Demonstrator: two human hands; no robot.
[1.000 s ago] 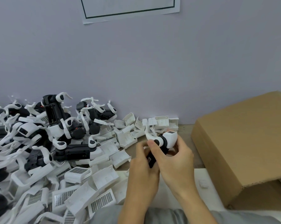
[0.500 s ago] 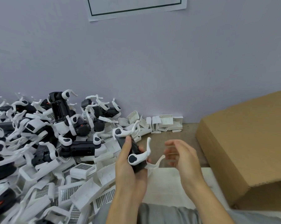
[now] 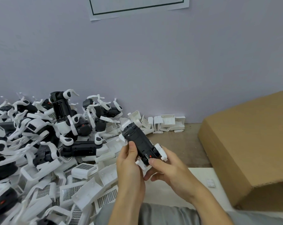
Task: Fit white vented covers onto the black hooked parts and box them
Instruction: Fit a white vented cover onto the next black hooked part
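Both my hands hold one black hooked part [image 3: 138,141] above the table, its long body tilted away from me with white hooks at its ends. My left hand [image 3: 129,166] grips its left side, thumb on top. My right hand [image 3: 168,168] pinches its near end by a small red spot. A heap of black hooked parts [image 3: 75,148] fills the left. Loose white vented covers [image 3: 84,169] lie in front of that heap. The cardboard box [image 3: 245,143] stands at the right.
More white covers [image 3: 166,122] lie in a row against the grey wall [image 3: 153,62]. A white sheet [image 3: 202,181] lies on the table beside the box. A paper notice [image 3: 137,5] hangs on the wall above.
My left hand has turned the black part so its flat black side faces up. My right hand, open half a second ago, has closed on the part's near end.
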